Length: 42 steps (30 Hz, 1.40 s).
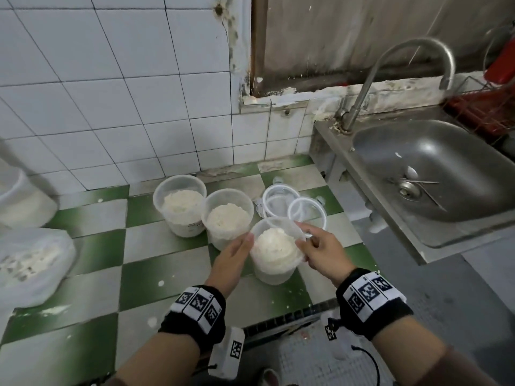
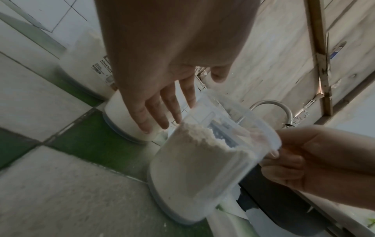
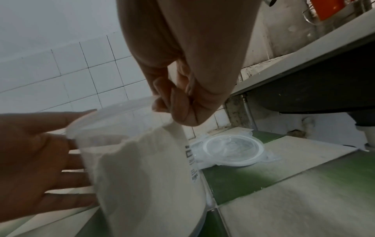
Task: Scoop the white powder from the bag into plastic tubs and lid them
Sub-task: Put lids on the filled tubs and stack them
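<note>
Three clear plastic tubs of white powder stand on the green-and-white checked floor. The nearest tub point(image 1: 274, 264) point(image 2: 192, 176) point(image 3: 146, 176) is heaped full. A clear lid point(image 1: 281, 225) point(image 2: 255, 121) point(image 3: 113, 112) lies tilted over its mouth. My right hand point(image 1: 306, 240) point(image 2: 294, 158) point(image 3: 172, 105) pinches the lid's right edge. My left hand point(image 1: 245, 242) point(image 2: 162, 115) point(image 3: 50, 160) is flat with straight fingers at the tub's left rim. Two more filled tubs point(image 1: 178, 207) point(image 1: 227, 215) stand unlidded behind it. The powder bag point(image 1: 30, 263) lies at the left.
Spare clear lids point(image 1: 289, 204) point(image 3: 233, 149) lie on the floor behind the tubs. A steel sink point(image 1: 434, 174) with a curved tap point(image 1: 412, 51) stands at the right, and a white tiled wall point(image 1: 111, 93) is behind. A large pale container point(image 1: 22, 199) is at far left.
</note>
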Motion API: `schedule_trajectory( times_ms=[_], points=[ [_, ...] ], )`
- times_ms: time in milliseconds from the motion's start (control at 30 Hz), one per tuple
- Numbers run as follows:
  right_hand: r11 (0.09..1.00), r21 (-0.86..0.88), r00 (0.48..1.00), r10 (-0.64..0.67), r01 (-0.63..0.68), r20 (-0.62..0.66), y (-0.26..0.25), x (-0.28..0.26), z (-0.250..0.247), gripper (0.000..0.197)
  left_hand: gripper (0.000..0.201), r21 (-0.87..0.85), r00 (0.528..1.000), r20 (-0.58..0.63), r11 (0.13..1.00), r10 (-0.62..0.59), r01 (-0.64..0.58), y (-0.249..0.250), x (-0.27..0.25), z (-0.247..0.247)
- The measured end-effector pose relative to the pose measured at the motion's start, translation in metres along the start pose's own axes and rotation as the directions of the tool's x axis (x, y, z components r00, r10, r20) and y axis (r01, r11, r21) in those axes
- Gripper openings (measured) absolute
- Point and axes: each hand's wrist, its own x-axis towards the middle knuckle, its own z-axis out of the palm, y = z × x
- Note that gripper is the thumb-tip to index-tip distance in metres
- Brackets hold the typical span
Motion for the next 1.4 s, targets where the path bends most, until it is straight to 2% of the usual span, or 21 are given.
schedule_trajectory(
  times_ms=[267, 367, 433, 500, 600, 667, 767, 900, 1000, 1133, 1400],
  points=[
    [0.999, -0.003, 0.991, -0.034, 0.035, 0.127, 0.011, -0.001, -0.009, 0.038, 0.019, -0.118, 0.999, 0.033, 0.993, -0.012, 0.016, 0.017, 0.009, 0.017],
    [0.992, 0.129, 0.99, -0.005, -0.013, 0.142, 0.012, 0.0, -0.014, 0.033, 0.02, -0.157, 0.998, 0.058, 0.987, -0.01, 0.019, 0.018, 0.012, 0.019],
    [0.97, 0.231, 0.996, 0.057, -0.072, 0.069, 0.016, 0.007, -0.018, 0.028, 0.02, -0.157, 0.997, 0.07, 0.987, -0.011, 0.022, 0.016, 0.015, 0.016],
    [0.959, 0.242, 0.982, 0.169, -0.145, -0.082, 0.024, 0.02, -0.022, 0.027, 0.017, -0.144, 0.997, 0.078, 0.989, -0.023, 0.034, 0.019, 0.016, 0.016],
    [0.94, 0.17, 0.881, 0.339, -0.297, -0.332, 0.047, 0.044, -0.033, 0.035, 0.015, -0.136, 0.998, 0.058, 0.99, -0.038, 0.045, 0.016, 0.021, 0.013],
    [0.9, 0.081, 0.803, 0.421, -0.429, -0.421, 0.059, 0.052, -0.04, 0.046, 0.019, -0.137, 0.997, 0.071, 0.99, -0.032, 0.042, 0.015, 0.022, 0.013],
    [0.863, 0.068, 0.766, 0.478, -0.5, -0.429, 0.064, 0.058, -0.046, 0.055, 0.024, -0.129, 0.996, 0.09, 0.991, -0.02, 0.032, 0.013, 0.022, 0.014],
    [0.836, 0.095, 0.732, 0.523, -0.541, -0.437, 0.062, 0.067, -0.045, 0.054, 0.027, -0.139, 0.996, 0.092, 0.99, -0.016, 0.029, 0.011, 0.025, 0.013],
    [0.828, 0.115, 0.722, 0.54, -0.549, -0.433, 0.06, 0.078, -0.042, 0.052, 0.025, -0.152, 0.996, 0.091, 0.988, -0.007, 0.02, 0.01, 0.026, 0.015],
    [0.826, 0.051, 0.725, 0.521, -0.562, -0.45, 0.061, 0.086, -0.035, 0.052, 0.027, -0.161, 0.997, 0.08, 0.987, -0.008, 0.021, 0.01, 0.025, 0.015],
    [0.775, 0.038, 0.678, 0.574, -0.631, -0.46, 0.064, 0.1, -0.028, 0.06, 0.028, -0.168, 0.997, 0.071, 0.986, -0.006, 0.018, 0.01, 0.027, 0.016]
  ],
)
